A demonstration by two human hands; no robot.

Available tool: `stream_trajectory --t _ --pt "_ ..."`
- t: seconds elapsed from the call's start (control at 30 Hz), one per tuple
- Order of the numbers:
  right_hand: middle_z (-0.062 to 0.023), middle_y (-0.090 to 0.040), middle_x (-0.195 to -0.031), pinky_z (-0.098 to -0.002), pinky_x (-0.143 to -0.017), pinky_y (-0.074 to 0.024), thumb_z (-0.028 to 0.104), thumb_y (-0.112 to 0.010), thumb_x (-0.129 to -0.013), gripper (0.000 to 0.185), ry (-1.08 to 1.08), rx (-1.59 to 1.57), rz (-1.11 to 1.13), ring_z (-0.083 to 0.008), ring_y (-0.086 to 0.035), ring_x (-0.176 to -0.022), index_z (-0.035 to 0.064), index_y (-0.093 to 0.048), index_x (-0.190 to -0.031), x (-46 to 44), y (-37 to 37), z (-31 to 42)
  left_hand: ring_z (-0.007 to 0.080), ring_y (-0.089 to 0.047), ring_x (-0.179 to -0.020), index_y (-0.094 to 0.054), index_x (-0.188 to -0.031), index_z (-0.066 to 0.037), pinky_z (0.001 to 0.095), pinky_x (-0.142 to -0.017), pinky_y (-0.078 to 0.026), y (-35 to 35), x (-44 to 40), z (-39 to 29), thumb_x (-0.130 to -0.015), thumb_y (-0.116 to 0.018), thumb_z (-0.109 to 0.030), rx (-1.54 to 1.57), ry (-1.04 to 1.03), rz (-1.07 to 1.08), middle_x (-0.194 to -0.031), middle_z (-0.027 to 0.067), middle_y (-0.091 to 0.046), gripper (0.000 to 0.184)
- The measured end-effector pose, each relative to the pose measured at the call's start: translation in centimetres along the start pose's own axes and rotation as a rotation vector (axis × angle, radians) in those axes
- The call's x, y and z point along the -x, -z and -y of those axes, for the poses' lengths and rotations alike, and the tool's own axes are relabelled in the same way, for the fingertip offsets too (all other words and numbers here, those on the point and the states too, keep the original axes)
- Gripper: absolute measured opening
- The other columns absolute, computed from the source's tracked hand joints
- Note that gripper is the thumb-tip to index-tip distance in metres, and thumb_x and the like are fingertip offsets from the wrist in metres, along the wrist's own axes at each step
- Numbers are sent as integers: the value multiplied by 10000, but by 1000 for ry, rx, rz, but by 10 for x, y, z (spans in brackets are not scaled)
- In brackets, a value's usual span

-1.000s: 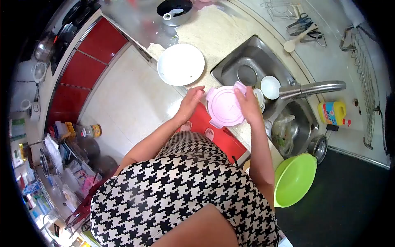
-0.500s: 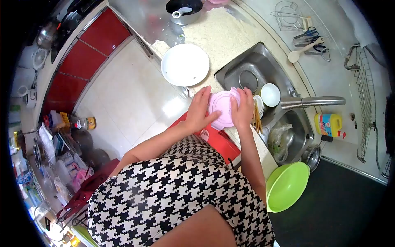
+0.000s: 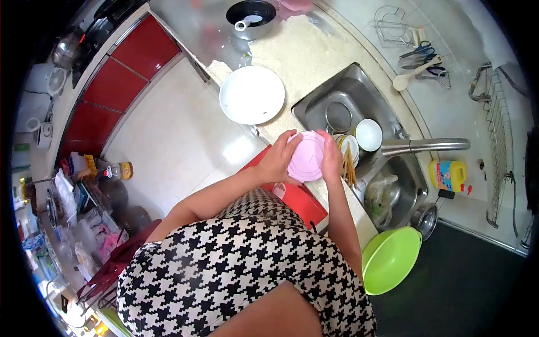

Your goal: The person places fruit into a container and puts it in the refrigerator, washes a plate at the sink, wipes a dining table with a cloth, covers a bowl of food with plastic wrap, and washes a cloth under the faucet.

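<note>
Between my two hands is a pink round plastic lid (image 3: 307, 156), held over the counter's front edge beside the sink. Whether a bowl sits beneath it cannot be made out. My left hand (image 3: 277, 160) grips its left side, fingers curled round the rim. On the opposite side, my right hand (image 3: 331, 157) is closed against the edge. A large white plate (image 3: 252, 95) lies just beyond my left hand on the counter corner. To the right of my right hand are chopsticks (image 3: 349, 165) and stacked white bowls in the sink.
The double steel sink (image 3: 314, 96) holds a strainer (image 3: 339, 117), a white bowl (image 3: 369, 135) and a plastic bag of greens (image 3: 382, 196). A faucet (image 3: 432, 145) reaches across it. A green basin (image 3: 390, 261) stands at right, a black pan (image 3: 251, 31) at the back.
The pink lid has turned and tilted in my hands, and its side tabs no longer show clearly. Both hands have shifted slightly, my left fingers now curling over the rim.
</note>
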State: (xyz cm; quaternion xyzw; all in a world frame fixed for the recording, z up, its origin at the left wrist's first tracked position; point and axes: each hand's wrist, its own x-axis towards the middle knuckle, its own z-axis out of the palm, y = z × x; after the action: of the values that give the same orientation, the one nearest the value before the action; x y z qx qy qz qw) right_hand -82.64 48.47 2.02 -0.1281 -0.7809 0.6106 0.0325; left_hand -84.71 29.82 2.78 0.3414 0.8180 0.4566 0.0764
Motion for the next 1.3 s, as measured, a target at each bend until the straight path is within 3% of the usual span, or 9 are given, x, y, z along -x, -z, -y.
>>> stream_trajectory --t 0.2,0.37,0.57,0.73,0.83,0.93,1.03,1.17,1.3 --pt "-119 -523 -1215 -331 -984 -351 612 -100 -895 781 -221 -764 84 -219 -487 -1126 20 -505 -1205 1 4 -17 416 -240 -1272 -142 -1364 -14 435 -1052 -248 0 -2 11 -344 -878 -426 18 -96 -21 -1368 270 -200 1324" --pt "-95 -445 -1307 -344 -1035 -295 690 -114 -843 847 -214 -922 115 -226 -401 -1225 44 -422 -1295 10 -1 -28 361 -194 -1324 -30 -1390 -2 407 -1075 -212 -14 16 26 -377 -895 -384 444 103 -107 -1428 262 -108 1385" --pt "-89 -411 -1339 -340 -1045 -269 694 -128 -840 840 -318 -1075 66 -219 -366 -1250 59 -357 -1341 18 -10 -25 247 -349 -1247 -232 -1330 -17 362 -1036 -292 -40 18 40 -436 -896 -288 557 347 16 -1324 146 -362 1146" --pt "-60 -224 -1443 -379 -1071 -217 634 -199 -874 764 -191 -939 128 -217 -235 -1321 97 -147 -1416 41 -3 17 239 -350 -1245 -242 -1336 -16 361 -1043 -272 13 -7 -5 -451 -883 -299 671 262 52 -1321 140 -368 1129" --pt "-124 -151 -1450 -417 -1075 -191 623 -614 -707 1097 69 -658 52 -262 -194 -1332 138 62 -1422 67 19 43 225 -368 -1231 -245 -1343 -12 353 -1033 -286 12 -24 -2 -481 -868 -332 740 220 189 -1321 122 -379 1111" --pt "-165 -179 -1426 -422 -1066 -222 390 -815 -584 1281 169 -383 -168 -272 -235 -1312 148 137 -1405 92 25 64 199 -405 -1195 -266 -1334 -6 345 -1002 -331 12 -51 -27 -537 -830 -429 946 230 437 -1292 101 -418 1065" --pt "-166 -219 -1402 -423 -1052 -264 189 -825 -572 1289 171 -309 -421 -277 -291 -1281 153 167 -1393 120 23 84 194 -400 -1196 -264 -1336 -7 343 -992 -342 -11 -58 -54 -607 -779 -482 1224 283 626 -1283 101 -425 1011" --pt "-164 -266 -1368 -417 -1038 -295 166 -812 -588 1263 97 -418 -695 -275 -333 -1251 149 162 -1392 158 28 97 196 -402 -1188 -173 -1370 -10 349 -991 -344 -23 -73 -87 -795 -637 -419 1150 116 986 -1313 101 -372 844" --pt "-138 -275 -1365 -414 -1035 -297 240 -796 -599 1229 129 -353 -906 -267 -335 -1249 136 125 -1406 214 37 121 189 -383 -1185 -114 -1401 -56 331 -949 -377 -32 -73 -127 -771 -681 -136 1078 -202 1319 -1313 97 -342 852"
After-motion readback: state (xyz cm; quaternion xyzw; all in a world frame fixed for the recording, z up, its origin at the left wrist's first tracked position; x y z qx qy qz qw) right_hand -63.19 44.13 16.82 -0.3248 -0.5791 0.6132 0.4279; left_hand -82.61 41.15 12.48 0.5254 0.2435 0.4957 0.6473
